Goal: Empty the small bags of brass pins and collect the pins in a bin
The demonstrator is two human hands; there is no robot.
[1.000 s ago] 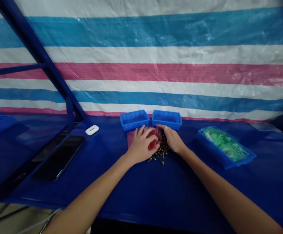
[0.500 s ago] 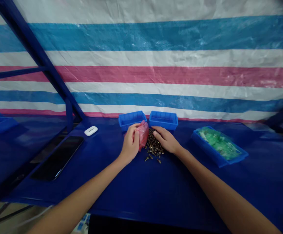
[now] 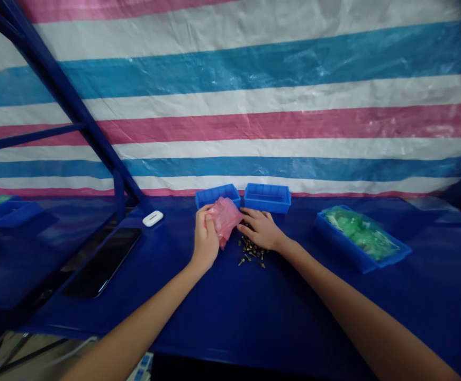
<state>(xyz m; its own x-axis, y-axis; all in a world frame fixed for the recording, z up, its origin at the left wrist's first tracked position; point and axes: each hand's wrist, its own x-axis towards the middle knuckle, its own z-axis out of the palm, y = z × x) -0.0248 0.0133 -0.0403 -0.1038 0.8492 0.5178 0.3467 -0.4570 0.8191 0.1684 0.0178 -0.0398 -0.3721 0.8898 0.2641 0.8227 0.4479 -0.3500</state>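
Note:
My left hand (image 3: 206,238) is closed round a pink plastic bag (image 3: 226,219), fingers behind it and thumb in front. The bag is crumpled and its right corner reaches my right hand (image 3: 261,228). That hand is stretched out low over a pile of small brass-coloured screws (image 3: 252,247) on the blue table. Its fingers are apart, with the tips at the bag's edge; whether they touch the bag I cannot tell. The palm and fingers cover part of the pile, and several screws lie loose at its near side.
Two blue bins stand behind the hands, a left bin (image 3: 210,194) and a right bin (image 3: 268,198). To the right is a blue tray (image 3: 367,263) of green plastic bags (image 3: 359,233). A phone (image 3: 103,262) and a white earbud case (image 3: 153,218) lie left. A striped tarp (image 3: 254,127) hangs behind.
The pink bag has spread out and turned toward the right hand. My right hand has shifted left over the screws, hiding more of the pile. The camera view has tilted slightly.

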